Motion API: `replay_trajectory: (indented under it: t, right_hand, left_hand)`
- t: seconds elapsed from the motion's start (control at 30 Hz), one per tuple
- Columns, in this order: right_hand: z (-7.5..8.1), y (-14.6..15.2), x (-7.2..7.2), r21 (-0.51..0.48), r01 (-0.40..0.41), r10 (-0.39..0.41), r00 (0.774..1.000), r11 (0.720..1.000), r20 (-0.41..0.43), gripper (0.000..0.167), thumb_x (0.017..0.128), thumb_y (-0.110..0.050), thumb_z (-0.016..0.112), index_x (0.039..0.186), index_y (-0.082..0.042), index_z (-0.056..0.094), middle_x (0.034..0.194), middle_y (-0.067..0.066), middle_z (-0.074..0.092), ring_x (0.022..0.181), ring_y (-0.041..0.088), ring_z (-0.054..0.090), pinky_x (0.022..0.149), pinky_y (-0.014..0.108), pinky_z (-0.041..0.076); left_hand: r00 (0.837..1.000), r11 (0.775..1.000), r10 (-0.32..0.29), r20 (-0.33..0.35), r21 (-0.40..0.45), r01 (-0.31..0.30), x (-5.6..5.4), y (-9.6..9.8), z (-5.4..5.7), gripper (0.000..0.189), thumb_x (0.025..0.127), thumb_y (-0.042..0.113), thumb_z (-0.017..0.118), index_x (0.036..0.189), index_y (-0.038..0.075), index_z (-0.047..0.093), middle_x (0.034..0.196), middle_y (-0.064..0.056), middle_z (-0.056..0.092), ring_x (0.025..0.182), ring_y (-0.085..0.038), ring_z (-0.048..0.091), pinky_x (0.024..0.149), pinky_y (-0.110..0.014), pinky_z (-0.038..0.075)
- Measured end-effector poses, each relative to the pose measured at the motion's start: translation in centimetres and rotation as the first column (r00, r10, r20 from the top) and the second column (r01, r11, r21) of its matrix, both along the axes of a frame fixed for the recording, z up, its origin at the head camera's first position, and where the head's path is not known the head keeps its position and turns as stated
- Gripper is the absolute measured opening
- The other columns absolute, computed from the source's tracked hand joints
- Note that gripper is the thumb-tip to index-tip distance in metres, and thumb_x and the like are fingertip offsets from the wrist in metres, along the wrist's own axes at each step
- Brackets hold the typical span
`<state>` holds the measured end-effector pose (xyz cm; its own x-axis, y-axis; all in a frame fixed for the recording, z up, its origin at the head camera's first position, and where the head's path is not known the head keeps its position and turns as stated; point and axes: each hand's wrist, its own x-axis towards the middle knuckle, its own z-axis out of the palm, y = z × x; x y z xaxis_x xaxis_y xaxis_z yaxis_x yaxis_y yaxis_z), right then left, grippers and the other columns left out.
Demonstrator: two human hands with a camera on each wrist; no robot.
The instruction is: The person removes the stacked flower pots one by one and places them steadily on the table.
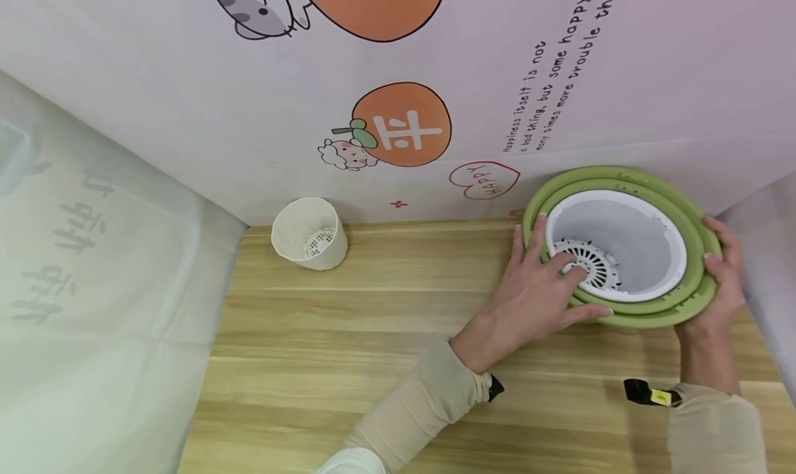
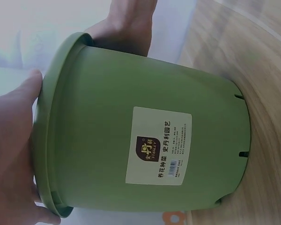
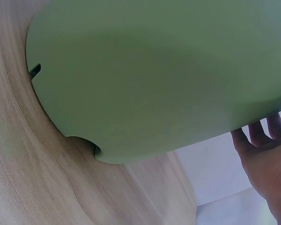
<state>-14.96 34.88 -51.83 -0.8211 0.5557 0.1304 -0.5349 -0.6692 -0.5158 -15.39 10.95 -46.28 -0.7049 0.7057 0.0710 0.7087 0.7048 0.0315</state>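
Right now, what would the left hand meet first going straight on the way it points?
The left hand would probably meet the far inner wall of the round white plastic pot, though depth is unclear.

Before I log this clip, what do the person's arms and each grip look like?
The left sleeve and right sleeve are beige with soft creases; white fabric shows farther up on the left. A small black piece sticks out at the left cuff; another black piece, at the right cuff, carries a yellow label. The left grip and right grip are ungloved.
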Motion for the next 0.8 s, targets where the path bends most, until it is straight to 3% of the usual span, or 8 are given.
replay_trajectory:
  t: [0.23,0.33,0.67,0.8]
  right_hand:
    - [-0.02,-0.05,0.01,0.001,0.000,0.000,1.000,1.000,-0.011,0.053,0.081,0.011,0.027,0.132,0.021,0.039,0.138,0.033,0.043,0.122,0.042,0.052,0.092,0.040,0.058]
    - [-0.03,-0.07,0.01,0.015,0.003,-0.003,1.000,1.000,0.004,0.053,0.082,0.010,0.027,0.132,0.020,0.040,0.138,0.032,0.043,0.123,0.041,0.051,0.092,0.038,0.057]
    - [-0.07,-0.10,-0.04,0.076,0.023,-0.026,0.999,0.997,0.033,0.052,0.083,0.009,0.029,0.132,0.020,0.042,0.137,0.031,0.044,0.126,0.039,0.047,0.095,0.036,0.055]
    - [-0.09,-0.11,-0.08,0.068,0.025,-0.027,0.999,0.997,0.026,0.052,0.082,0.010,0.030,0.131,0.021,0.042,0.136,0.031,0.045,0.125,0.039,0.047,0.096,0.037,0.054]
  left_hand:
    - [1.000,0.999,-0.001,0.000,-0.036,0.001,0.05,0.18,0.12,0.063,0.094,0.076,0.021,0.132,0.042,0.058,0.135,0.010,0.055,0.144,-0.051,-0.017,0.114,-0.069,-0.007]
    - [1.000,1.000,0.008,0.003,-0.030,-0.008,0.08,0.16,0.22,0.064,0.093,0.077,0.023,0.127,0.039,0.062,0.134,0.009,0.056,0.145,-0.050,-0.015,0.115,-0.069,-0.006]
    - [1.000,1.000,0.023,0.016,-0.008,-0.023,-0.04,0.24,0.32,0.066,0.091,0.079,0.025,0.128,0.037,0.059,0.138,0.003,0.051,0.147,-0.050,-0.007,0.117,-0.067,-0.002]
    - [1.000,1.000,0.022,0.007,0.016,-0.022,-0.12,0.21,0.26,0.064,0.090,0.079,0.029,0.127,0.035,0.058,0.130,0.003,0.053,0.148,-0.050,-0.001,0.117,-0.067,0.003]
